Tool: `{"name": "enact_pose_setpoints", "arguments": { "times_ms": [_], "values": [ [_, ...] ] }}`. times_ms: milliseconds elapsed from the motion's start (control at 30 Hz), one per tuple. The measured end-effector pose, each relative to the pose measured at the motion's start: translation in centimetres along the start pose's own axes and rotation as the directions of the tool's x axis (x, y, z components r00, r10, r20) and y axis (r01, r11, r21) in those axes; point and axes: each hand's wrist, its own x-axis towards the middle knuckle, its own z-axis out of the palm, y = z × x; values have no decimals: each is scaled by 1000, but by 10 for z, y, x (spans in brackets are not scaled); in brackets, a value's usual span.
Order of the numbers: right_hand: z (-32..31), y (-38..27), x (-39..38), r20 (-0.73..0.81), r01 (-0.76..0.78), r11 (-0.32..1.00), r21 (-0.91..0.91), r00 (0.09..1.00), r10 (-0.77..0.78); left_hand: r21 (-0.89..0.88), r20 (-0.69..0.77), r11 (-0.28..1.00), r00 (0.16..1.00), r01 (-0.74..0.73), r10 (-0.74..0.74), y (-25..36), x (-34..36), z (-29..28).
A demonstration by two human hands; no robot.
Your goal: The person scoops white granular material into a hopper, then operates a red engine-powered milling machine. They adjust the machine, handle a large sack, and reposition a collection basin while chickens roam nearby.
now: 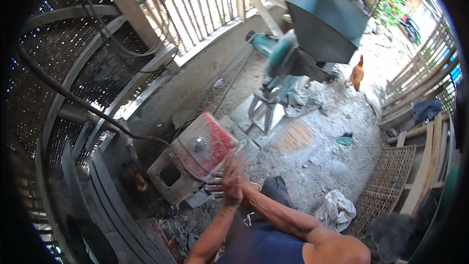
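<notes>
My left hand point(236, 165) and my right hand point(218, 186) meet just above my lap, palms crossed against each other. Fingers of the left point up and away, while those of the right stretch out to the left. Both have their fingers spread, and I see nothing held in either. Close beyond them sits a dusty red and grey engine point(215, 142) with a round metal cap on top and a square dark opening at its near side. Whether a hand touches the engine is hard to tell. A thin cable or hose runs across it toward my hands.
Farther off stands a green-framed machine point(279, 58) under a grey metal hopper point(327, 24). A brown chicken point(357, 74) is beyond it; another bird point(138, 180) stands left of the engine. A white sack point(337, 210) and woven bamboo panel point(383, 176) lie right. Planks point(110, 215) line the left.
</notes>
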Motion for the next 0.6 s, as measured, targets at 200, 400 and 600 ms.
{"name": "enact_pose_setpoints", "arguments": {
  "times_ms": [200,400,600],
  "values": [
    [-7,-18,-75,120,367,905,-214,930,-348,216,218,937,922,275,-321,-41,-121,13],
    [-97,26,-138,376,458,-39,-888,677,-633,-865,501,-286,672,413,-545,24,-138,97],
    [-301,49,-203,-485,-372,314,-873,610,-627,-585,758,144,601,798,-254,96,-159,64]
  ]
}}
